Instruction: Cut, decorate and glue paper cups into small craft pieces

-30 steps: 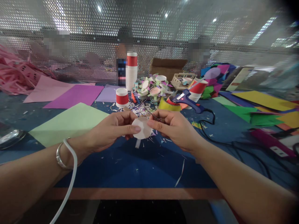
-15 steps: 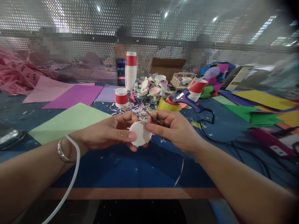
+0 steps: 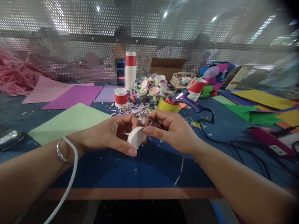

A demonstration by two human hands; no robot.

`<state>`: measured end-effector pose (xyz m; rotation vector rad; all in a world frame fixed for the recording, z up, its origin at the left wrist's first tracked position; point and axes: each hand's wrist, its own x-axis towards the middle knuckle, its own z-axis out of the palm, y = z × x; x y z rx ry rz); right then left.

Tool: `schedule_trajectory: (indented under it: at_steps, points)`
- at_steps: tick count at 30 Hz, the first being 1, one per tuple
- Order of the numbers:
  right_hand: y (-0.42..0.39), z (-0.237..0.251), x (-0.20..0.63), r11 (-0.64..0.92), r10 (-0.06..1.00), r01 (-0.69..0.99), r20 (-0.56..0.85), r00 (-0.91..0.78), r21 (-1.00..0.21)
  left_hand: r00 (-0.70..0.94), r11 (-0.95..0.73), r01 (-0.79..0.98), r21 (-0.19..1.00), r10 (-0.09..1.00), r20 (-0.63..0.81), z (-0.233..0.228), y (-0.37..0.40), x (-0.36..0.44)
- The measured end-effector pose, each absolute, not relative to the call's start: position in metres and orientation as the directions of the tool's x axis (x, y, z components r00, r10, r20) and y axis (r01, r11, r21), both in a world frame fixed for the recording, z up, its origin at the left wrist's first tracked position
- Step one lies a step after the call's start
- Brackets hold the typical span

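A white round paper cup bottom, cut down to a shallow rim with a small strip sticking out at its left, is tilted between my hands above the blue table. My left hand is curled around it, fingers behind and thumb at the lower left edge. The thumb of my right hand presses on the upper right edge. Small scissors lie in my right fingers, blades pointing up and left; their handles are mostly hidden. Paper scraps litter the table just beyond.
A red-and-white cup and a tall cup stack stand behind. Beside them are a pile of cut cup pieces and a blue glue gun with a black cord. Coloured sheets lie left and right.
The cup bottom has turned from facing me to a steep tilt, showing its side wall. My left thumb has slid off its face and down. The scissors have shifted slightly left.
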<state>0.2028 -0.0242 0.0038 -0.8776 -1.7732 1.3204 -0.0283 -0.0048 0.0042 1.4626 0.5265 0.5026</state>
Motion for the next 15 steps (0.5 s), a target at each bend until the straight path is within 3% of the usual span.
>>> schedule_trajectory:
  at_steps: [4, 7, 10, 15]
  points:
    - [-0.024, 0.003, 0.205, 0.283, 0.875, 0.08, 0.223, -0.43, -0.956, 0.653, -0.224, -0.035, 0.974, 0.732, 0.192, -0.007, 0.002, -0.027]
    - [-0.025, 0.003, 0.205, 0.316, 0.871, 0.182, 0.209, -0.445, -0.931, 0.54, -0.416, 0.065, 0.907, 0.779, 0.318, -0.013, 0.007, -0.027]
    - [-0.024, 0.003, 0.205, 0.348, 0.864, 0.315, 0.171, -0.474, -0.883, 0.474, -0.515, 0.19, 0.836, 0.794, 0.381, -0.016, 0.009, -0.027]
    - [-0.024, 0.003, 0.205, 0.389, 0.856, 0.391, 0.17, -0.489, -0.834, 0.408, -0.634, 0.27, 0.724, 0.757, 0.511, -0.017, 0.009, -0.027]
